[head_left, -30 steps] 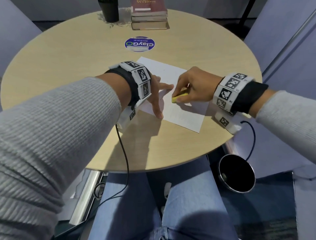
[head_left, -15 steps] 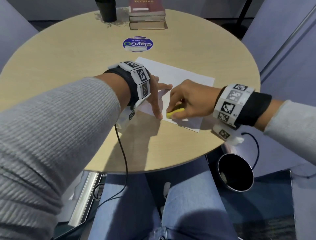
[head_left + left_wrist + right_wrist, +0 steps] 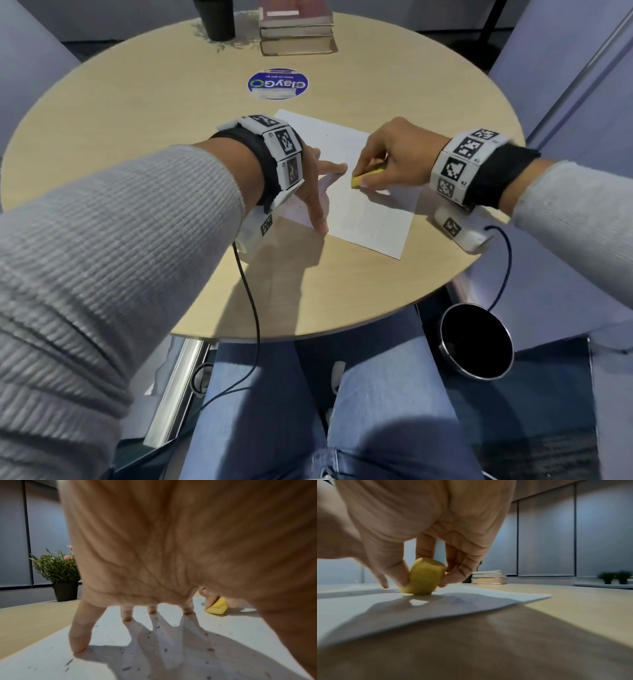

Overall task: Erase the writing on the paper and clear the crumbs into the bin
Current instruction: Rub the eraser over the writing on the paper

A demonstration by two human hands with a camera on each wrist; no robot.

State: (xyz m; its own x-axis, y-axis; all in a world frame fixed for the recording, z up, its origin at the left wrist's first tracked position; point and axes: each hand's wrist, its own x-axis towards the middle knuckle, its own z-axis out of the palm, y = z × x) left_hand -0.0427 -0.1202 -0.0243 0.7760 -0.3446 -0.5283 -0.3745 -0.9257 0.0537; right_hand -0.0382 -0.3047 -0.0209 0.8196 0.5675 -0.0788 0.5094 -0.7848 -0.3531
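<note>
Yellow eraser (image 3: 368, 179) sits pinched between my right hand's (image 3: 397, 156) thumb and curled fingers, its lower end pressed on the paper (image 3: 370, 219) near the middle of the head view; the right wrist view shows the same grip from behind, the eraser (image 3: 423, 576) tilted with its bottom corner on the sheet. My left hand (image 3: 310, 185) holds nothing: its fingers are spread straight, tips pressing the sheet's left part, the thumb reaching down to the sheet's near-left edge. In the left wrist view dark crumbs (image 3: 164, 649) lie scattered over the white paper (image 3: 231, 631) under and around my fingertips (image 3: 78, 646). The two hands are close, the left forefinger tip just beside the eraser. The sheet lies slanted on the round wooden table (image 3: 137, 113), its near-right corner pointing toward the table's lower right rim, with bare wood between corner and rim. A wide band of bare wood lies between the sheet's near edge and the table's near rim. Beyond the sheet, toward the top of the frame, is a round blue sticker (image 3: 277, 84), and further up a stack of books (image 3: 296, 32) beside a dark pot (image 3: 217, 19) near the far rim. The bin (image 3: 476, 341), a round dark-mouthed can, stands on the floor at the lower right, below the table's rim and beside my right knee.
</note>
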